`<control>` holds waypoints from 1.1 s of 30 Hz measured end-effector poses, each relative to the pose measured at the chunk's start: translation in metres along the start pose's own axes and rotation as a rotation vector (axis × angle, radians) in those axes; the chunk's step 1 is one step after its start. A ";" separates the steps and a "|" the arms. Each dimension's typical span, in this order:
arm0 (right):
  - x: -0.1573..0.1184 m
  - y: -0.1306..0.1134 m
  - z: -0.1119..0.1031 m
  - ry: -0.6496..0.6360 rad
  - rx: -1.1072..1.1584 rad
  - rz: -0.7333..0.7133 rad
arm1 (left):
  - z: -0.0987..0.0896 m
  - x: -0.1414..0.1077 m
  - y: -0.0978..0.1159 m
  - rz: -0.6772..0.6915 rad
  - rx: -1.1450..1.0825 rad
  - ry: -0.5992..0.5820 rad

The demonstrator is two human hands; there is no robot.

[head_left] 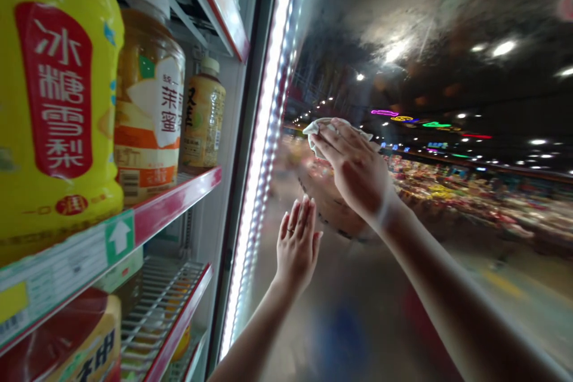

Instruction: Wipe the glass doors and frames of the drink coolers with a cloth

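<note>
My right hand [356,170] presses a crumpled pale cloth [314,127] against a glass door [340,292]. Its fingers lie over the cloth, whose edges show past the fingertips and along the far side. Lower and to the left, my left hand [296,245] is stretched out flat at the glass with nothing in it. A ring sits on one of its fingers.
An LED strip [264,149] runs up beside the glass. On the cooler shelf [174,197] at left stand a yellow bottle [101,89], an orange-labelled bottle [147,95] and a smaller bottle [205,113]. Wire racks [156,304] lie below. Shop lights and goods show blurred through or in the glass.
</note>
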State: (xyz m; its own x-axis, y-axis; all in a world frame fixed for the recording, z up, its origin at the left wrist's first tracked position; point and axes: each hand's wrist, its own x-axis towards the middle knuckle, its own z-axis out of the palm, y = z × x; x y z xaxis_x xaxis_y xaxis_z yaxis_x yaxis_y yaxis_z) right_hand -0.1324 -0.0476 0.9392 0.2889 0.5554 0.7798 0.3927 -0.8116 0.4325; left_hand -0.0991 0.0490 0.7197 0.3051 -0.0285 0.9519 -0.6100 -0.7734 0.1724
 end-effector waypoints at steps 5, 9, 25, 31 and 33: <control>0.000 -0.016 0.007 -0.085 0.016 -0.085 | -0.008 0.001 0.001 -0.017 0.010 -0.107; -0.009 -0.009 0.000 -0.046 -0.003 -0.050 | -0.012 0.003 0.003 -0.032 -0.016 -0.155; 0.012 -0.029 0.030 -0.050 -0.004 -0.157 | 0.003 -0.001 0.000 0.026 0.006 0.047; 0.042 -0.034 0.047 -0.063 0.012 -0.147 | 0.004 0.001 -0.001 0.037 -0.064 0.103; 0.043 -0.034 0.047 -0.109 0.027 -0.198 | 0.002 0.002 -0.001 0.028 -0.075 0.077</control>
State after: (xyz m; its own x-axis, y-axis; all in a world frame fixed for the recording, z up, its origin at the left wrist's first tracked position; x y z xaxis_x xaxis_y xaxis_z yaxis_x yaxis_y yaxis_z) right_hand -0.0924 0.0131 0.9369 0.2960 0.7207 0.6269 0.4735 -0.6807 0.5589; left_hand -0.0967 0.0485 0.7214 0.2322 0.0015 0.9727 -0.6711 -0.7236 0.1613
